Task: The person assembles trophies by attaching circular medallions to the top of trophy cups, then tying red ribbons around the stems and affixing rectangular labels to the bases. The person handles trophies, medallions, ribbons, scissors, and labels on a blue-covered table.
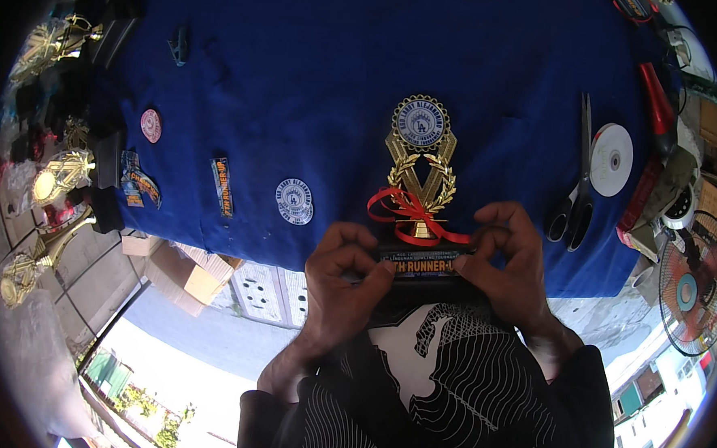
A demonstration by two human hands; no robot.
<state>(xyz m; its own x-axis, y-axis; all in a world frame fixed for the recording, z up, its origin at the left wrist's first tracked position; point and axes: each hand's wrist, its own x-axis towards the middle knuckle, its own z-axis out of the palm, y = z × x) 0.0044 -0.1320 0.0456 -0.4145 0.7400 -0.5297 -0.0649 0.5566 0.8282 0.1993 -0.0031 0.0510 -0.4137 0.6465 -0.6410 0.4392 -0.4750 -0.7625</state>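
Note:
A gold trophy (423, 175) lies on the blue cloth in front of me, its black base (420, 290) close to my body. A round silver-and-blue emblem tops its wreath, and a red ribbon (392, 203) is tied in a bow low on the stem. Along the base's front sits a dark label (424, 265) with orange lettering. My left hand (344, 273) is closed, thumb and fingertips at the label's left end. At the opposite end, my right hand (508, 268) bends its fingers with the thumb pressed on the label. The fingertips partly cover both ends.
Scissors (575, 195) and a white ribbon spool (612, 160) lie to the right, near a red-handled tool (657, 98) and a fan (692, 282). Loose round stickers (295, 201) and label strips (221, 187) rest leftward. More gold trophies (61, 177) crowd the left edge.

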